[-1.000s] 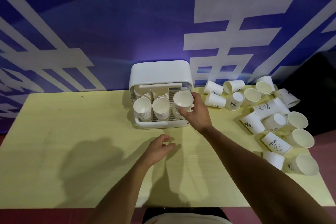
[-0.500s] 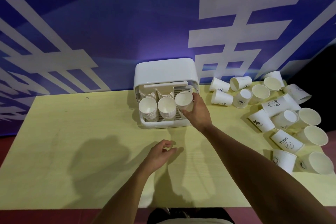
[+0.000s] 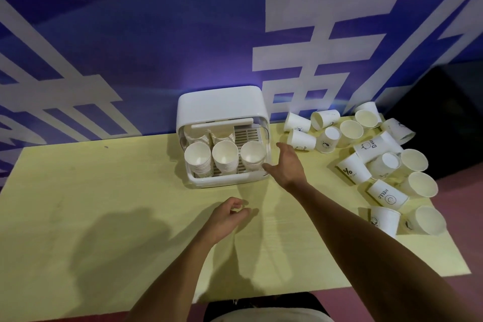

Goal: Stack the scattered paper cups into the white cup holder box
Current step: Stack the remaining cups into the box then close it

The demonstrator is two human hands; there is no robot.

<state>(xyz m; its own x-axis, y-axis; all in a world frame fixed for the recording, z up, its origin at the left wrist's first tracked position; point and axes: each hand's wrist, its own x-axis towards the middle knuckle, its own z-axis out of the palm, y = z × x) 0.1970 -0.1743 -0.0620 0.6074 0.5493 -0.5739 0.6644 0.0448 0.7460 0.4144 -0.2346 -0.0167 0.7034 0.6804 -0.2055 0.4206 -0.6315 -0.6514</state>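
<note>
On the pale yellow tabletop [image 3: 104, 191], against a blue banner with large white characters, stands the white plastic cup holder box with a rounded lid [image 3: 222, 102], open toward the person. Its front row holds three lots of white paper cups, mouths facing out: a tall nested stack on the left [image 3: 197, 158], another in the middle [image 3: 225, 157], and what looks like a single cup or a very short stack on the right [image 3: 252, 155]. Two more stacks lie in the rear row, while the rear right slot shows only the bare slatted tray [image 3: 247, 134]. The right hand [image 3: 286, 166] hovers just beside the box's front right corner with its fingers spread and relaxed, holding nothing; whether the thumb touches the box wall cannot be told. The left hand [image 3: 227, 219] hangs over the table in front of the box, fingers loosely curled and empty. The scattered white paper cups [image 3: 366, 162], many printed with small black marks, lie in a jumble at the table's right end, most on their sides. Judging from the empty right hand beside a seated cup, one placement appears complete and the fetch of another cup is in hand. The next move calls for a reach to the right, probably to the closest fallen cup [image 3: 302, 140], a light grip round its wall so the thin paper does not crush, and a turn to line its base with the mouth of a stack.
</note>
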